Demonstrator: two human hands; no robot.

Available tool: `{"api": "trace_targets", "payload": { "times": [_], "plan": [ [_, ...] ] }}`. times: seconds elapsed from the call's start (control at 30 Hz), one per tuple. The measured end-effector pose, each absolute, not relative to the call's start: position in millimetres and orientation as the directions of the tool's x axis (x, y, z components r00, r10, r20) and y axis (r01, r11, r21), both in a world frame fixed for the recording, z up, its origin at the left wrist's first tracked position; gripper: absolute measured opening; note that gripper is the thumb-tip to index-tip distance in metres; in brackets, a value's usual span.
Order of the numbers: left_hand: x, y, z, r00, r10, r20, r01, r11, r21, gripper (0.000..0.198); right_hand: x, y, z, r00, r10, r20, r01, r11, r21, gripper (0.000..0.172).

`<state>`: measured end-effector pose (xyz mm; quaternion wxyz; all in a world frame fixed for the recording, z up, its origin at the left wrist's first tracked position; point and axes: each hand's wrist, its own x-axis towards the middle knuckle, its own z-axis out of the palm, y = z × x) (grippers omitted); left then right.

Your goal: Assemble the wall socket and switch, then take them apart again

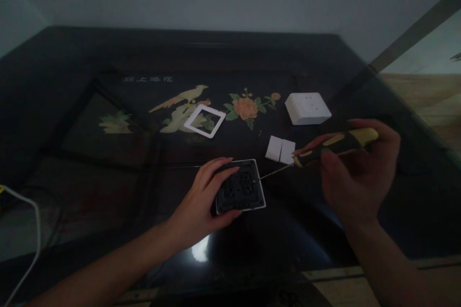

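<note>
Left hand (201, 201) clamped on a square black-backed unit (240, 186) with a white rim, fingers over the left part of its top edge, thumb at the bottom edge. Unit sits on the dark glossy table (306, 230), black side up. Right hand (360, 177) wrapped round a yellow-and-dark screwdriver (334, 148), shaft pointing left to a screw at the unit's right edge; can't tell if the tip is seated.

Writing: four pale Chinese characters (167, 79) on the tabletop, well beyond the left hand; last three read 上添花, first unclear. More pale marks at the bottom edge, between the forearms, too dark to read.

Around: two white plates (274, 147) side by side just left of the right hand, screwdriver handle overlapping the right one's corner. Small screw (260, 133) beyond them. White box (310, 108) with small dots on top, beyond the right hand. White square frame (198, 131) beyond the left fingers, over the bird-and-flower picture (245, 107).

Left fingers hide the unit's left edge. White cable (38, 220), far left of the left hand, is cut off.
</note>
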<state>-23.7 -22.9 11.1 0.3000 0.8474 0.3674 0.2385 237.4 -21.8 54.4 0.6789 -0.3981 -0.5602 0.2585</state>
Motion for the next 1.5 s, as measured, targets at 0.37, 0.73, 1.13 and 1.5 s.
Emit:
{"api": "trace_targets", "payload": {
  "times": [0.37, 0.73, 1.13, 1.5],
  "plan": [
    [-24, -22, 11, 0.622, 0.759, 0.194, 0.478, -0.564, 0.673, 0.065, 232, -23, 56, 0.230, 0.797, 0.558, 0.185, 0.527, -0.830, 0.050],
    [-24, -22, 11, 0.623, 0.759, 0.188, 0.475, -0.558, 0.681, 0.066, 232, -23, 57, 0.228, 0.791, 0.567, 0.200, 0.532, -0.823, 0.048],
    [-23, -21, 10, 0.616, 0.763, 0.194, 0.468, -0.553, 0.689, 0.068, 225, -19, 117, -0.488, 0.725, 0.486, 0.429, 0.684, -0.590, 0.042],
    [-24, -22, 6, 0.617, 0.762, 0.198, 0.469, -0.558, 0.685, 0.069, 220, 4, 134, -0.666, 0.539, 0.515, 0.484, 0.838, -0.252, 0.031]
  ]
}}
